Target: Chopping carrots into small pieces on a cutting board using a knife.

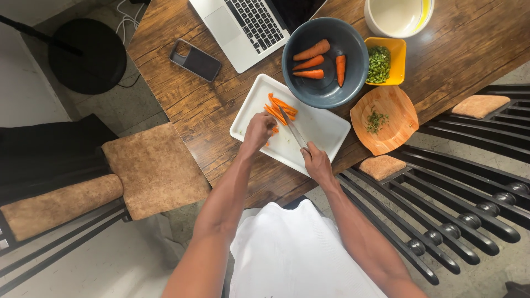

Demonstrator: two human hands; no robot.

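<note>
A white rectangular cutting board lies on the wooden table. Several orange carrot sticks lie on its far part. My left hand rests on the board with its fingertips on carrot pieces near the sticks. My right hand grips the handle of a knife, whose blade points toward the carrot sticks. A dark blue bowl just beyond the board holds several whole carrots.
A yellow square dish of chopped green vegetable, a wooden plate with green bits, a white bowl, a laptop and a phone sit on the table. Cushioned chairs stand either side.
</note>
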